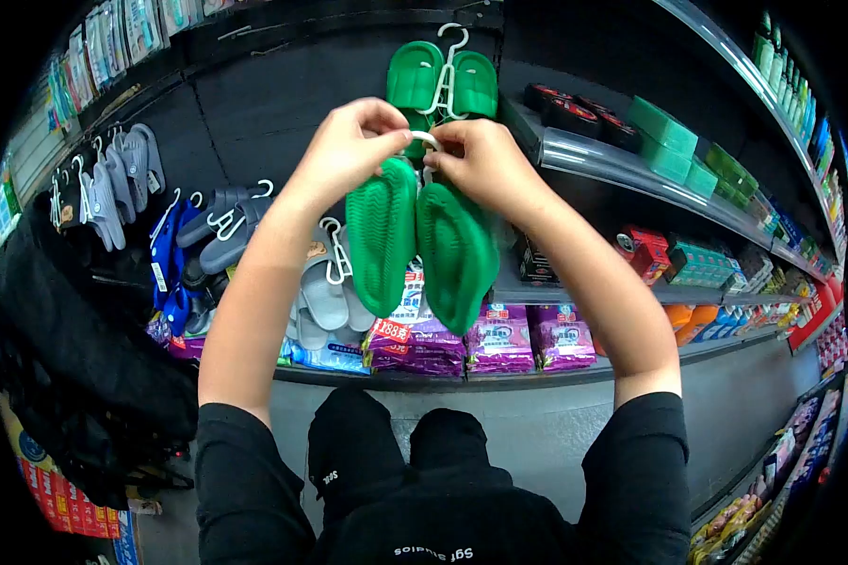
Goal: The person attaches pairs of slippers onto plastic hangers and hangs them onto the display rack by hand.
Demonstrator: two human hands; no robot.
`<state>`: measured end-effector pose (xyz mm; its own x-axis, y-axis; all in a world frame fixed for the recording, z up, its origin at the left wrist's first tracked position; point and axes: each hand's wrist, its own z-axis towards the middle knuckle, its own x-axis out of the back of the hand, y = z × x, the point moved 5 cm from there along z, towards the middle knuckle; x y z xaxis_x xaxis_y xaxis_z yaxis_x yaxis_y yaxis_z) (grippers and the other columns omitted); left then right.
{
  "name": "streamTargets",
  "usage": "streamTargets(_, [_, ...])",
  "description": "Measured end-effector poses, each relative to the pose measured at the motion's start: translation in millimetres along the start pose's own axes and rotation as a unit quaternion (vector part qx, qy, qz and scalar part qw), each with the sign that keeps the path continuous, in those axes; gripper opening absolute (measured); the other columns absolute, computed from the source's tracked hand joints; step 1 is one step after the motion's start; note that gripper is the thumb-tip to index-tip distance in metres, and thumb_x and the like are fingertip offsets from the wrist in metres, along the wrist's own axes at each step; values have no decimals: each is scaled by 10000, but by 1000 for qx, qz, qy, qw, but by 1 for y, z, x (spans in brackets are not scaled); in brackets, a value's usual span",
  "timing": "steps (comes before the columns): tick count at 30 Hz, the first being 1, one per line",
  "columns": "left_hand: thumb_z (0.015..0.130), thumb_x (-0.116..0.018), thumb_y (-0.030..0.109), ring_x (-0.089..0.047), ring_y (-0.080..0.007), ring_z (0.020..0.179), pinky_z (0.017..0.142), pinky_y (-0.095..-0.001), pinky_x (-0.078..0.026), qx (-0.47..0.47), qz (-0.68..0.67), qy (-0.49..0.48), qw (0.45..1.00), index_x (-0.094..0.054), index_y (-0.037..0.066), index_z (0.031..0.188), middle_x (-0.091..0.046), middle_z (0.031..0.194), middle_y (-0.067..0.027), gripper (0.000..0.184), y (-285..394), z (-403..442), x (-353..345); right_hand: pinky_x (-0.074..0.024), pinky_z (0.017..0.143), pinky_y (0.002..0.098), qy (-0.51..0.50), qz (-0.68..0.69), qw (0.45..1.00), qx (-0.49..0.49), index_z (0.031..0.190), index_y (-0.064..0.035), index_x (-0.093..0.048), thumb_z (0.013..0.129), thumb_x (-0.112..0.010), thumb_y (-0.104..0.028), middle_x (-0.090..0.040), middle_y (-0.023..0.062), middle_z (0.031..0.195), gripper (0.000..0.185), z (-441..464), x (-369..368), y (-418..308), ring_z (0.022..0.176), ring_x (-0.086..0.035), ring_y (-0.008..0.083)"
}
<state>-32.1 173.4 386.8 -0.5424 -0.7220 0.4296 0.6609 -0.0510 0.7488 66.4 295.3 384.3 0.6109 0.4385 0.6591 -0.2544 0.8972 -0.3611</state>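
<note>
A pair of green slippers (383,240) hangs from a white plastic hanger (425,139) in front of me, soles towards me. My left hand (353,141) pinches the hanger's curved hook from the left, thumb and fingertips closed. My right hand (485,160) grips the same hanger from the right, its fingers bent round the hook and stem. Just behind and above my hands is a second pair of green slippers (415,77), on another white hanger (451,71) against the dark wall panel. My fingers partly cover where the held hanger joins its slippers.
Grey slippers (113,202) and blue slippers (170,254) hang at the left. Purple packets (499,341) line the low shelf ahead. To the right, a shelf (612,160) carries green boxes (664,141). A black bag or cloth (57,348) stands at my left.
</note>
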Motion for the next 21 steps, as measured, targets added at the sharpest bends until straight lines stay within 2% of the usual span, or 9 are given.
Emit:
streamTargets(1, [813,-660,172,-559,-62,763,602,-204,-463,-38,36,46,998,-624,37,979,-613,873,-5,217,2,1,6,-480,634,376,-3,25,1000,-9,848,6,-667,738,-657,-134,-628,191,724,179,3,0,4,678,-626,320])
streamTargets(3, [835,-641,188,-551,-68,755,654,-215,-453,-81,36,4,996,-635,21,995,-618,854,-8,232,6,5,5,-490,646,351,-11,46,999,-16,893,2,-679,738,-672,-151,-649,184,760,218,10,4,6,684,-642,288])
streamTargets(5, [845,-629,189,-548,-72,751,668,-218,-446,-60,32,-12,998,-640,13,994,-621,836,-12,231,7,5,4,-497,622,319,-21,73,995,-62,874,10,-686,740,-685,-153,-666,146,722,212,16,10,7,650,-652,198])
streamTargets(7, [854,-616,189,-546,-75,747,682,-221,-440,-41,30,-27,998,-645,5,993,-624,818,-16,232,8,9,4,-502,601,296,2,66,997,-48,861,25,-686,748,-684,-154,-664,141,701,211,23,19,5,625,-653,179])
streamTargets(10, [868,-601,201,-539,-72,732,662,-216,-432,-113,52,19,992,-648,-17,959,-623,787,-17,241,15,25,6,-505,575,276,33,73,996,-38,859,48,-674,769,-678,-162,-664,147,700,228,34,27,8,602,-654,169])
streamTargets(13, [859,-627,231,-536,-73,715,658,-218,-434,-122,1,58,991,-649,-19,970,-622,787,-17,275,22,44,2,-513,580,274,89,88,992,-32,871,48,-670,805,-663,-190,-663,141,691,247,40,38,12,621,-663,167])
streamTargets(18, [870,-613,219,-595,-98,790,739,-222,-461,-154,26,86,984,-651,-14,980,-658,836,-59,261,38,60,4,-517,582,272,127,70,989,-28,873,44,-671,813,-655,-193,-664,140,691,245,42,58,10,626,-667,169])
streamTargets(21, [873,-608,212,-603,-98,791,745,-231,-469,-153,34,85,984,-648,-8,995,-665,839,-58,255,39,71,8,-520,576,270,162,48,985,-21,858,35,-677,817,-651,-197,-662,134,685,236,53,74,17,612,-665,166])
